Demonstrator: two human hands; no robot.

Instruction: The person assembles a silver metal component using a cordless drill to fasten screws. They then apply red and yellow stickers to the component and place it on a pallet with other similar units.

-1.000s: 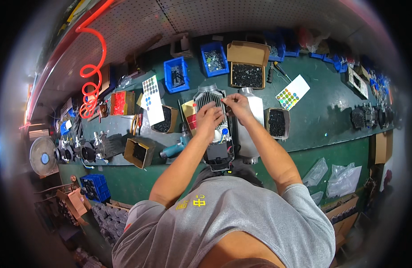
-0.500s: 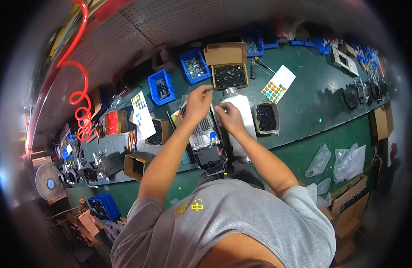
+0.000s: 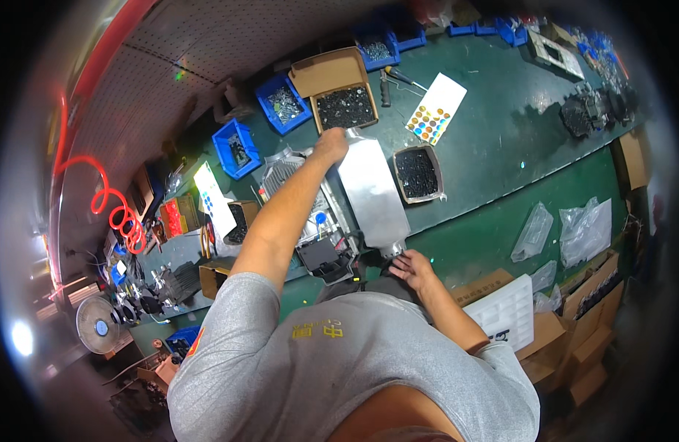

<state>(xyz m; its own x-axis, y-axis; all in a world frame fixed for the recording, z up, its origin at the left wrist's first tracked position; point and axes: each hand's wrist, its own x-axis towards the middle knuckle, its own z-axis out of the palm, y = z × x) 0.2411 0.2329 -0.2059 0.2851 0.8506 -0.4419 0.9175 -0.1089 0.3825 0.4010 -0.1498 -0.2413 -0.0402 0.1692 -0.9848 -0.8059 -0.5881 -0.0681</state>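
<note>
A smooth silver metal cover (image 3: 373,188) with narrowed ends lies on the bench right in front of me. My left hand (image 3: 332,145) is closed round its far end, the fingertips partly hidden. At the near end is my right hand (image 3: 413,269), fingers stretched and a little apart, their tips against or just beside the narrow end. Left of the cover sits a finned metal housing (image 3: 284,171) with a black box section (image 3: 325,255) and a blue round part (image 3: 321,218). My left forearm hides part of this housing.
An open carton of small black parts (image 3: 345,107) stands beyond the cover, a smaller box of black pieces (image 3: 417,174) to its right. Blue bins (image 3: 283,103) line the back. A sticker sheet (image 3: 437,108), screwdriver (image 3: 400,75) and coiled red hose (image 3: 107,193) are around.
My right hand has gone from the cover's far part to its near end. My left hand has shifted from above the housing onto the cover's far end. The whole view has turned slightly.
</note>
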